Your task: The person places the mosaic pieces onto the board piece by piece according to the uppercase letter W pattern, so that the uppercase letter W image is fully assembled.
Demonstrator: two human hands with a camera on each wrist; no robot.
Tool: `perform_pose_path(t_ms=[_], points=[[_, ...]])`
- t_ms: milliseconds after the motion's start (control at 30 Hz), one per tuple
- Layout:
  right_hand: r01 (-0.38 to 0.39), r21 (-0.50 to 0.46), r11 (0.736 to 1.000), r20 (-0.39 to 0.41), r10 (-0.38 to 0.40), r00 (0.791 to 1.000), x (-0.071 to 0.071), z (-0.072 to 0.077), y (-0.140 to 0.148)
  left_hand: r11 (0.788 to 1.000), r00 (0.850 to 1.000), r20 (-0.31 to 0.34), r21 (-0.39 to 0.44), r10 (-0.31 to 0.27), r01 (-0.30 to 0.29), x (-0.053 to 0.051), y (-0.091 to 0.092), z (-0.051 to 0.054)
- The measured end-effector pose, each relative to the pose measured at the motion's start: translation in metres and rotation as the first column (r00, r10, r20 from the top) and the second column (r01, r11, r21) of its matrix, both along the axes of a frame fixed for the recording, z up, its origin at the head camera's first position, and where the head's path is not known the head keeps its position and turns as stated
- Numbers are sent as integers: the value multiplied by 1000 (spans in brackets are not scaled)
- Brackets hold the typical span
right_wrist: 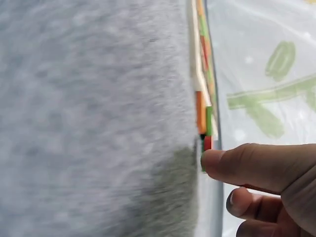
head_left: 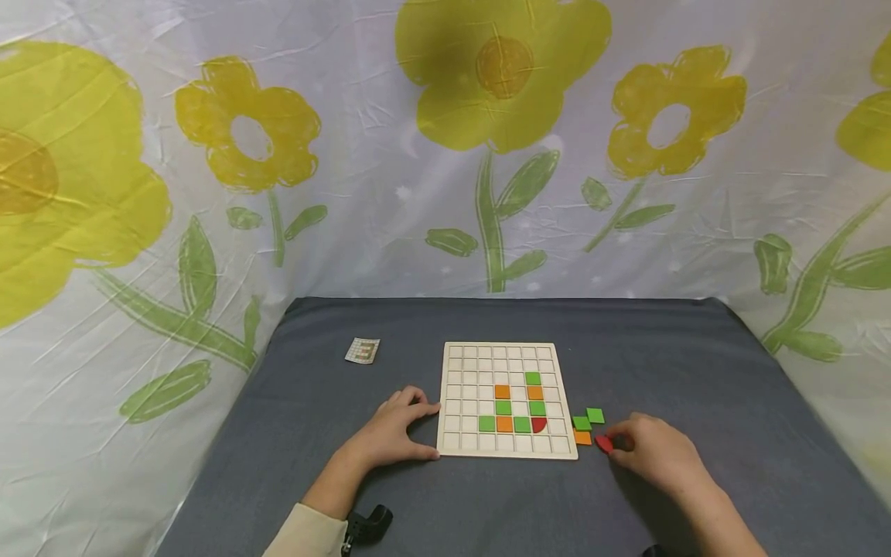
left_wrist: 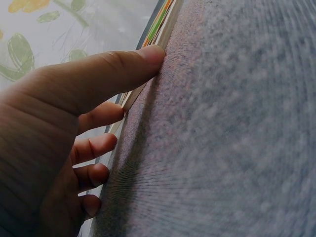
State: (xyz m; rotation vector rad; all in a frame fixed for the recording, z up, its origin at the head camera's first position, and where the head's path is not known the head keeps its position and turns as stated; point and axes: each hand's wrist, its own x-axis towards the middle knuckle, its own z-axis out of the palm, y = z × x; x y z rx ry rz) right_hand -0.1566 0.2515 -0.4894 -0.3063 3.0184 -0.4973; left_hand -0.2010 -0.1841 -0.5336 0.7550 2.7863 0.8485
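A pale square grid board (head_left: 469,442) lies on the dark cloth. Several green and orange square tiles (head_left: 503,407) and a red quarter-round tile (head_left: 538,425) sit in its cells. My left hand (head_left: 393,429) touches the board's left side, thumb near the front corner and a finger farther back; the left wrist view shows the thumb against the edge. To the right of the board, my right hand (head_left: 657,452) pinches a red tile (head_left: 603,444), partly covered by the fingers. Loose green tiles (head_left: 595,415) and an orange tile (head_left: 582,438) lie between that hand and the board.
A small card (head_left: 363,350) with a printed grid pattern lies at the back left of the table (head_left: 334,402). A flower-printed curtain (head_left: 362,193) hangs behind and at the sides. A black strap device (head_left: 369,526) is on my left wrist.
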Motion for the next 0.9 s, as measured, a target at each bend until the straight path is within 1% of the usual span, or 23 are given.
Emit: perform_pose_path(t_ms=[133,267,433,567,733,900], points=[[-21,-11,1000,-42,20,999,-2,7,-3,1000,1000,3,2,4,-4,0,0,1],[-55,-18,998,-63,54,997,-4,19,-11,1000,1000,11,4,7,-7,0,0,2],[-89,-33,996,-56,87,995,-8,37,-32,1000,1000,8,3,10,-10,0,0,2],[-124,-35,992,-84,121,989,-11,48,-53,1000,1000,-4,0,10,-10,0,0,0],[-185,-29,982,-118,181,976,-15,55,-74,1000,1000,-8,-9,9,-9,-1,0,0],[-229,-56,972,-114,222,968,-21,58,-93,1000,1000,-6,-15,13,-13,0,1,1]])
